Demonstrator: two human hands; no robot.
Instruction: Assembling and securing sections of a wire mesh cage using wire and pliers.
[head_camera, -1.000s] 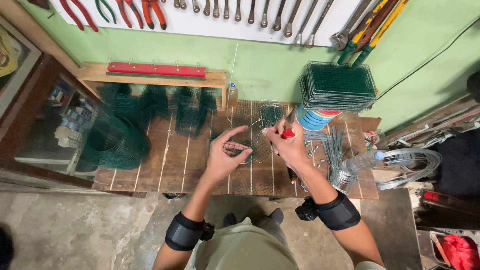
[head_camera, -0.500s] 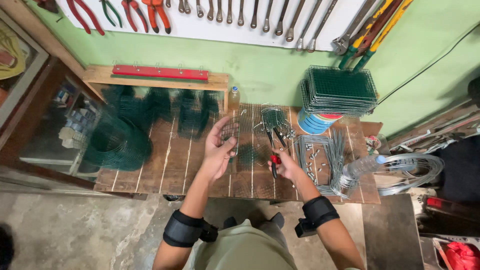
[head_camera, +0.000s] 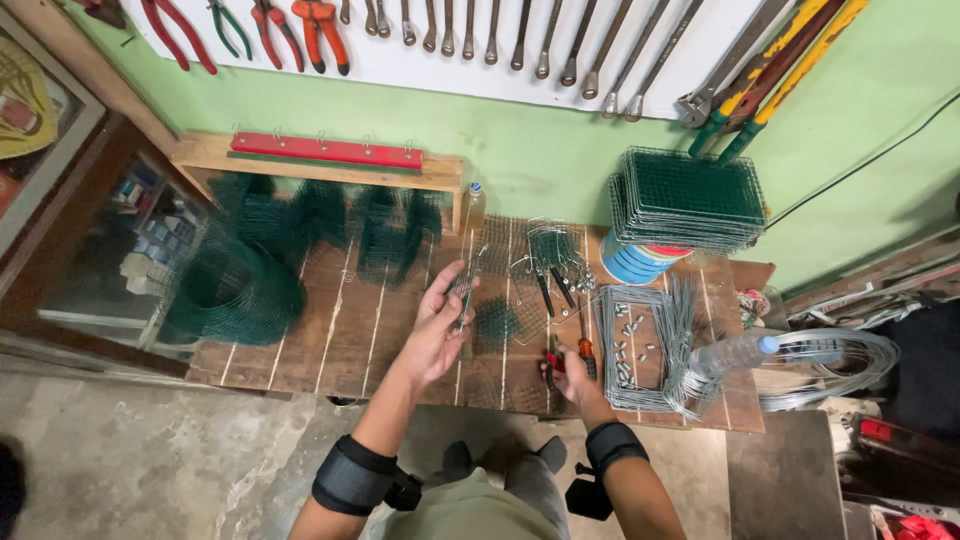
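Left hand (head_camera: 435, 330) is raised over the middle of the wooden tabletop (head_camera: 330, 340), palm up, fingers (head_camera: 445, 285) loosely spread with thumb and forefinger pinching a small piece of wire mesh (head_camera: 465, 290) held on edge. Right hand (head_camera: 572, 372) is low at the near edge of the tabletop, fingers curled shut around red-handled pliers (head_camera: 553, 362); the tool's tip is hard to make out. Small green mesh square (head_camera: 497, 322) lies flat between the two hands, just right of the left hand. Just right of the right hand sits a flat pile of grey wire frames (head_camera: 650, 345) with small metal clips on it. Clear plastic bottle (head_camera: 735, 352) lies on its side at the right end, beside a coil of bare wire (head_camera: 835, 360). Stack of green mesh panels (head_camera: 690, 198) rests on a blue-and-white tub (head_camera: 640, 262) at the far right. Roll of green mesh (head_camera: 235, 290) sits at the left end, more green mesh pieces (head_camera: 370, 225) standing along the far side. Pliers and spanners hang on the wall board (head_camera: 520, 75) above. Black bands on both forearms.
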